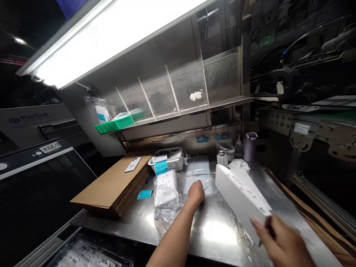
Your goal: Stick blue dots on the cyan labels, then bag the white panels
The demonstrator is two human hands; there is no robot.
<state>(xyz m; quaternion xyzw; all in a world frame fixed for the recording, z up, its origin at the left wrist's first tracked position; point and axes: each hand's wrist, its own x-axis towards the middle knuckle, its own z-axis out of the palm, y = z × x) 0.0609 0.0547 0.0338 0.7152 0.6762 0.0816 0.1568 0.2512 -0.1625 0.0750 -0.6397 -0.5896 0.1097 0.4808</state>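
My left hand (196, 193) is closed, its fingers curled at the near edge of a stack of clear plastic bags (201, 165) on the metal table. My right hand (283, 237), slightly blurred, grips the near end of a white plastic panel (236, 196) with a row of holes along its edge. Something dark and slim, like a pen or blade, is in that hand too; its kind is unclear. Left of my left hand lie white perforated parts (166, 187) in clear plastic wrap.
Flat cardboard sheets (111, 181) with a phone (133, 164) on top are stacked at the left. Behind stand a white basket (175, 164), a small bottle (221, 158) and a purple tumbler (249, 148). A shelf with a green bin (114, 125) and a bright lamp hang above.
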